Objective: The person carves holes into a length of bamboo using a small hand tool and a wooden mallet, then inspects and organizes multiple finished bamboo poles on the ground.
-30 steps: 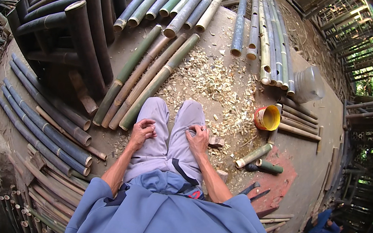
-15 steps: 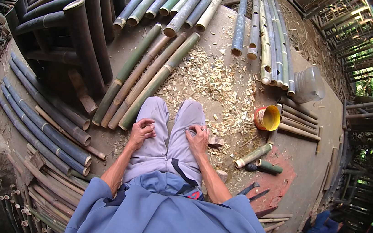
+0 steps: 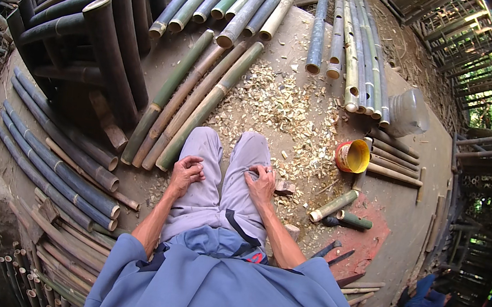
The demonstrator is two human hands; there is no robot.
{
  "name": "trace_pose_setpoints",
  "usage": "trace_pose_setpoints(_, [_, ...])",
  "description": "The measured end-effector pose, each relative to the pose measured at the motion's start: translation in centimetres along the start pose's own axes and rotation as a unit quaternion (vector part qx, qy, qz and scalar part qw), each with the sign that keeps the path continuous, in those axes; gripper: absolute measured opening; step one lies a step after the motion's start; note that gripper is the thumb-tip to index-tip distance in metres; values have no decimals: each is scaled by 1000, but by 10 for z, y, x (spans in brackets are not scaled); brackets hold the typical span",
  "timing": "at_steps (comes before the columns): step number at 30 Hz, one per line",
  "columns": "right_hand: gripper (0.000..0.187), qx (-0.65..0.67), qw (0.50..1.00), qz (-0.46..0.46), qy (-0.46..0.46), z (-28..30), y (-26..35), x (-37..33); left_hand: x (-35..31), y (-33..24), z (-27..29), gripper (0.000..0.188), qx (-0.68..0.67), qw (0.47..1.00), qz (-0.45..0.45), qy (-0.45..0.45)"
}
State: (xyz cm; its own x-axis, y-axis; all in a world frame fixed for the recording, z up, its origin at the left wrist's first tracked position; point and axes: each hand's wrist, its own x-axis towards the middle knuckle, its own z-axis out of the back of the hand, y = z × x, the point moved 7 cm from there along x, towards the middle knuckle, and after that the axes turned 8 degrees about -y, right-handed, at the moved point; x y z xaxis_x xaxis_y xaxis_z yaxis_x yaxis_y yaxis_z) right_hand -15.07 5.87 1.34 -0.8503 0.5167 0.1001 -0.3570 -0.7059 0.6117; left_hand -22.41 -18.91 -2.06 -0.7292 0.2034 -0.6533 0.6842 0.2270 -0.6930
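Both of my hands rest on my legs in light purple-grey trousers. My left hand lies on the left thigh near the knee, empty, its fingers loosely bent and slightly apart. On the other thigh, near the knee, lies my right hand, also empty, fingers spread over the cloth. Just beyond my left knee, several bamboo poles lie side by side on the ground. A small wood block sits beside my right hand, apart from it. Pale wood chips are scattered in front of my knees.
A yellow-and-red bucket stands to the right, near short bamboo pieces. Dark blades lie at lower right. At left rises a dark bamboo frame above curved poles. A person in blue is at far lower right.
My hands and the things around me hold still. The person in blue at lower right has shifted slightly.
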Motion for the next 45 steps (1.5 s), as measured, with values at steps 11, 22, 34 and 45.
trace_pose_setpoints(11, [22, -9, 1000, -6, 14, -4, 2, 3, 2, -1, 2, 28, -4, 1000, 25, 0])
trace_pose_setpoints(22, [20, -20, 999, -3, 27, -5, 4, 8, 68, -34, 4, 27, 135, 987, -64, -58])
trace_pose_setpoints(34, [20, -39, 997, -5, 70, -4, 12, 22, 214, -115, 34, 60, 618, 592, -281, -434])
trace_pose_setpoints(45, [21, -39, 994, -22, 96, -8, 12, 31, 252, -108, 28, 41, 655, 594, -250, -395])
